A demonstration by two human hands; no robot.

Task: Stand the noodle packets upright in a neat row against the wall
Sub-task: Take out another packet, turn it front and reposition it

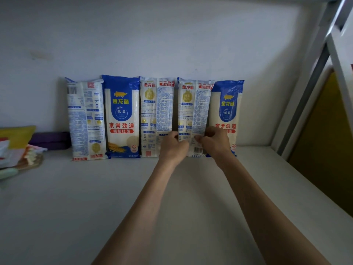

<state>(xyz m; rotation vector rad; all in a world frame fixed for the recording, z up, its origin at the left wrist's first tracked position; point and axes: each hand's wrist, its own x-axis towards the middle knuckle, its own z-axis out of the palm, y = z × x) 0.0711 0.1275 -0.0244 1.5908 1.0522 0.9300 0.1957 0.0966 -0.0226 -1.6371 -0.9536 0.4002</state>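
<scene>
**Five noodle packets in a row along the far edge of the tabletop (76, 207), upright against the wall (152, 35).** From the left:
- the first packet (87, 119) shows its printed back, barcode at the top;
- the second packet (122, 115) shows its blue front;
- the third packet (157, 111) and fourth packet (193, 108) show their backs;
- the fifth packet (227, 111) shows its blue front and stands nearest the far right corner.

Neighbouring packets touch or slightly overlap.

The left hand (174, 148) and right hand (215, 142) meet at the lower part of the fourth packet. Each grip is closed, with fingers curled round one side edge of that packet. The hands hide part of its lower print and the adjoining bottom corners of the third and fifth packets.

At the left edge lie a yellow pad (17, 134), a purple folded item (50, 139) just beside the first packet, and a loose pile of papers (19, 155). Past the right edge rise a white metal frame (328, 44) and a yellow panel (324, 140).
</scene>
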